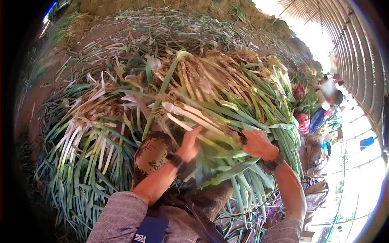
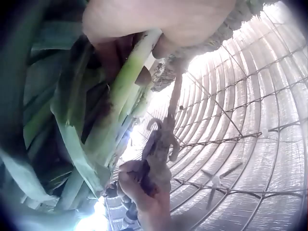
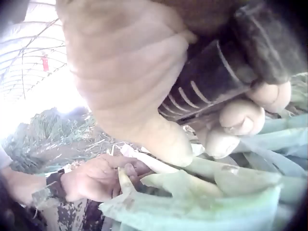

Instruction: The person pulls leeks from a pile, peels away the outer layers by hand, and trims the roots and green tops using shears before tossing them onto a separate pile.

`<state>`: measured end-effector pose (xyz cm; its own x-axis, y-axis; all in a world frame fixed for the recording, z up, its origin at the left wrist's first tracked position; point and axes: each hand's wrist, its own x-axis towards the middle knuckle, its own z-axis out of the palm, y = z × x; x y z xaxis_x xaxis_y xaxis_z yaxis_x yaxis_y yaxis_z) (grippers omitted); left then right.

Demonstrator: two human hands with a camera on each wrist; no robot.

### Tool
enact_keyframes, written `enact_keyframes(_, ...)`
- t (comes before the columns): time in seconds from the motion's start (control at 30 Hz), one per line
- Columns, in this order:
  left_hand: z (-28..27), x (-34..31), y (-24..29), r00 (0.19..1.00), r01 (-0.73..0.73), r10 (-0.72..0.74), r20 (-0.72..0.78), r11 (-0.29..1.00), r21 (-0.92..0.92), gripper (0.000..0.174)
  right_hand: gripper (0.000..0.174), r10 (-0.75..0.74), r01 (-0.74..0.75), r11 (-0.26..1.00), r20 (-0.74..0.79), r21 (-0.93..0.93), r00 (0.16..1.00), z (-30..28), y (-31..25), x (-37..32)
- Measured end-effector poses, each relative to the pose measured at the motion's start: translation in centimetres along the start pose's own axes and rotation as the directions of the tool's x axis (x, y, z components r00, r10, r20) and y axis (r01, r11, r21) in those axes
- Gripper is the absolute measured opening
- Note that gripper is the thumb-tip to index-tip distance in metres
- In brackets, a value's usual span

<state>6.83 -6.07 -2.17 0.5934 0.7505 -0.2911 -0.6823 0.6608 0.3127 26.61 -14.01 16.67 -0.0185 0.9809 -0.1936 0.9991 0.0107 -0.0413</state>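
My left hand (image 1: 189,145) grips long green onions (image 1: 196,116) by their stems, fingers curled round them, the white root ends pointing up and away to the left. In the left wrist view a pale green stem (image 2: 132,67) passes between thumb and fingers. My right hand (image 1: 258,144), at the leafy side of the same onions, holds a black-handled tool (image 3: 204,82) with pale stripes. Its fingers wrap round the handle, and its thumb lies over the green leaves (image 3: 226,175). I cannot tell what kind of tool it is.
A large heap of green onions with brown roots (image 1: 206,77) lies just ahead. Another pile (image 1: 87,137) spreads at the left. Loose leaves litter the ground behind. A camouflage-covered knee (image 1: 152,152) sits beside the left hand. At the right are another person (image 1: 328,97) and a ribbed greenhouse wall (image 1: 356,48).
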Motion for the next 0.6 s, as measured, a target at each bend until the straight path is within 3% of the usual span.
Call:
enact_keyframes(0.13,0.6,0.2,0.1,0.999,0.018,-0.015,0.044,0.998,-0.068,0.029,0.016,-0.063,0.060,0.997,-0.051,-0.054,0.997,0.2,-1.5,3.3)
enact_keyframes(0.37,-1.2,1.3,-0.4,0.993,-0.001,0.013,0.114,0.995,-0.100,0.032,0.013,-0.158,0.157,0.978,0.006,-0.136,0.987,0.7,-3.0,8.4)
enact_keyframes(0.47,-1.1,1.2,-0.3,0.997,0.012,-0.007,0.073,0.998,-0.069,0.034,0.016,-0.109,0.110,0.983,0.016,-0.148,0.994,0.6,-3.1,8.8)
enact_keyframes(0.53,-1.1,1.4,-0.2,0.993,0.008,0.012,0.119,0.987,-0.163,0.035,0.020,-0.139,0.163,0.975,0.164,-0.148,0.977,0.6,-3.3,8.8)
enact_keyframes(0.6,-0.7,1.5,0.0,0.996,-0.003,0.018,0.084,0.984,-0.178,0.035,0.022,-0.079,0.096,0.987,0.129,-0.132,0.989,0.0,-3.5,8.4)
